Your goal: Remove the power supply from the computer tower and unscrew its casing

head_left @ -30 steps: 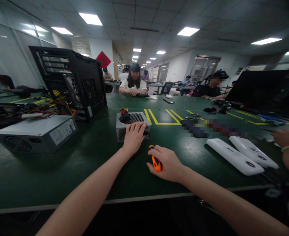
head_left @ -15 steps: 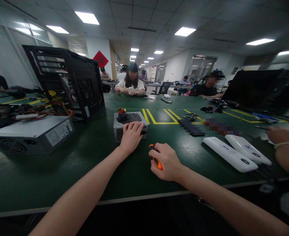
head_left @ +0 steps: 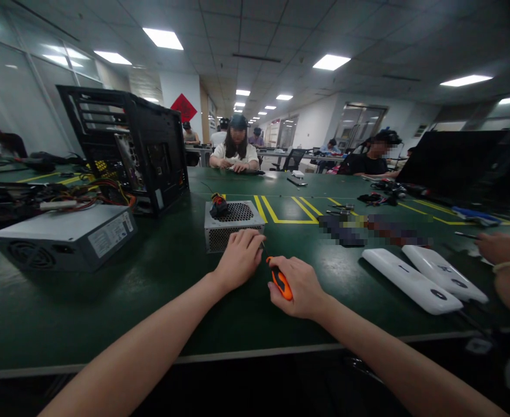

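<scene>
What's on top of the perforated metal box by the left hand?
A wire bundle lies on the box, toward its left side; perforated top shows beside it. The surface beneath it is covered.

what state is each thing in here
Orange-and-black screwdriver, held in right hand
Silver perforated metal box, resting on green tabletop
Multicoloured wire bundle, gathered atop silver box
Black metal computer case, standing upright
Grey rectangular metal power supply, lying flat
Two white oblong devices, lying side by side

I count my 2 bare hands (head_left: 239, 263) (head_left: 296, 286), 1 orange-&-blk-handled screwdriver (head_left: 284, 285), 2 grey metal PSU boxes (head_left: 224, 225) (head_left: 63, 229), 2 wht oblong plastic units (head_left: 411, 281) (head_left: 444, 272), 1 red diamond-shaped sign (head_left: 184, 108).
</scene>
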Available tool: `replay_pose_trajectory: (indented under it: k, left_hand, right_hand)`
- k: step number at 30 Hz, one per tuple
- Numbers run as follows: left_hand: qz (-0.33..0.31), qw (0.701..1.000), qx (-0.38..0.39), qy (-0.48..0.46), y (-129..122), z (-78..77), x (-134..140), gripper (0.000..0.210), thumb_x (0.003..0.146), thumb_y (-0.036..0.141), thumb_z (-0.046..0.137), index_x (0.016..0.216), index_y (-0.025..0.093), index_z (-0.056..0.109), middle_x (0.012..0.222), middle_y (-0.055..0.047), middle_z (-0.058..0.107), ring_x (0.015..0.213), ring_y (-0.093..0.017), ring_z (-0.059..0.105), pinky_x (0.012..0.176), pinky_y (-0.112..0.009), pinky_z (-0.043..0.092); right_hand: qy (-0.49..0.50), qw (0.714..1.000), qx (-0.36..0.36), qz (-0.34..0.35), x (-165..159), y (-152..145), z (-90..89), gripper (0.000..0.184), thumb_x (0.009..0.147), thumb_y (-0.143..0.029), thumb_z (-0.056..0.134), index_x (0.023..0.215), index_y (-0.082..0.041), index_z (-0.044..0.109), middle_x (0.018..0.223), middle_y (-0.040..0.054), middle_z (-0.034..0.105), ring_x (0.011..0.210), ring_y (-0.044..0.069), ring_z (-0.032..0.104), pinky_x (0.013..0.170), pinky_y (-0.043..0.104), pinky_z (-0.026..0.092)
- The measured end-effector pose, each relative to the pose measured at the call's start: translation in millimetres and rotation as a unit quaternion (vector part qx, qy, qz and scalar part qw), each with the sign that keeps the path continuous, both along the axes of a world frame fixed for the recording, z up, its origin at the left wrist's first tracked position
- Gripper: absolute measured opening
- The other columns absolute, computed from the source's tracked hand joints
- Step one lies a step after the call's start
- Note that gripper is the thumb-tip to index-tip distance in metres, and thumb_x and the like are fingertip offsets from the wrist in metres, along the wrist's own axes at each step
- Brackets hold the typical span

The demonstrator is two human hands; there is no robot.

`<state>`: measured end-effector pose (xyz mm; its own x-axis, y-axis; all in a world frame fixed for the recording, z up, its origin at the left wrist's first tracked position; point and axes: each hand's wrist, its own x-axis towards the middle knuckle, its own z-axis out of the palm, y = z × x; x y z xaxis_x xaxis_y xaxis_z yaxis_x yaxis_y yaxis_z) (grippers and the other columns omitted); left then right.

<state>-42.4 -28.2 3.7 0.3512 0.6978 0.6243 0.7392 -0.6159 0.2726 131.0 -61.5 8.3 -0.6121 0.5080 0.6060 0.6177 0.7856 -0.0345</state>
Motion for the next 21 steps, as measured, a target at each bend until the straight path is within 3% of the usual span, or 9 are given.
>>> replay_pose_trajectory:
  k: [2,5,8,12,14,16,21]
  left_hand:
    - [-0.064,0.985,-0.133,-0.084,-3,-3.5,6,0.03,0.08,0.019,0.046,0.11,0.018,0.049,0.096,-0.008,0.058,0.085,-0.018,0.056,0.075,-0.031,0.042]
    - [-0.089,0.913,-0.309,-0.252,2,-7.9,10,0.036,0.077,0.016,0.048,0.113,0.016,0.043,0.082,-0.003,0.059,0.06,-0.011,0.057,0.056,-0.023,0.044]
    - [-0.058,0.84,-0.39,-0.374,10,-8.1,8,0.025,0.075,0.008,0.046,0.099,0.011,0.046,0.076,-0.003,0.06,0.053,-0.008,0.055,0.051,-0.02,0.043]
    - [-0.077,0.737,-0.5,-0.448,14,-2.8,1,0.021,0.074,0.004,0.046,0.094,0.009,0.051,0.079,-0.006,0.062,0.052,-0.006,0.054,0.051,-0.018,0.043]
    - [-0.086,0.688,-0.529,-0.489,14,-0.5,-1,0.023,0.075,0.005,0.049,0.097,0.009,0.052,0.084,-0.007,0.063,0.054,-0.005,0.055,0.053,-0.018,0.045]
    - [-0.084,0.66,-0.534,-0.521,14,-0.1,-1,0.024,0.074,0.006,0.052,0.098,0.009,0.053,0.087,-0.009,0.064,0.055,-0.006,0.056,0.053,-0.018,0.045]
    - [-0.073,0.648,-0.508,-0.564,19,-6.0,-1,0.021,0.072,0.004,0.055,0.092,0.007,0.057,0.089,-0.012,0.065,0.053,-0.005,0.054,0.049,-0.016,0.044]
  right_hand:
    - [0.016,1.0,0.023,0.0,0,0,-0.6,0.019,0.075,-0.028,0.045,0.087,-0.015,0.051,0.071,0.003,0.058,0.057,0.014,0.048,0.058,0.027,0.036]
    - [0.053,0.997,0.052,-0.003,3,2,-1.0,0.014,0.077,-0.024,0.044,0.086,-0.016,0.052,0.072,0.0034,0.059,0.059,0.013,0.049,0.059,0.027,0.036]
    - [0.083,0.994,0.072,-0.029,6,3,-0.3,0.011,0.073,-0.022,0.047,0.081,-0.016,0.052,0.07,0.0034,0.055,0.061,0.014,0.047,0.06,0.028,0.036]
    - [0.057,0.994,0.084,-0.048,6,3,1.5,0.009,0.072,-0.023,0.049,0.076,-0.016,0.053,0.071,0.0043,0.052,0.065,0.016,0.045,0.061,0.029,0.035]
    - [0.046,0.995,0.072,-0.044,5,3,2.0,0.012,0.075,-0.026,0.049,0.079,-0.016,0.054,0.072,0.0042,0.053,0.064,0.015,0.046,0.062,0.029,0.035]
    - [0.057,0.996,0.052,-0.043,4,3,1.8,0.015,0.079,-0.028,0.047,0.085,-0.016,0.054,0.071,0.0031,0.056,0.061,0.014,0.047,0.06,0.027,0.035]
    - [0.045,0.998,0.048,-0.025,6,3,-0.5,0.01,0.077,-0.023,0.047,0.082,-0.016,0.053,0.068,0.0016,0.055,0.059,0.012,0.047,0.06,0.026,0.035]
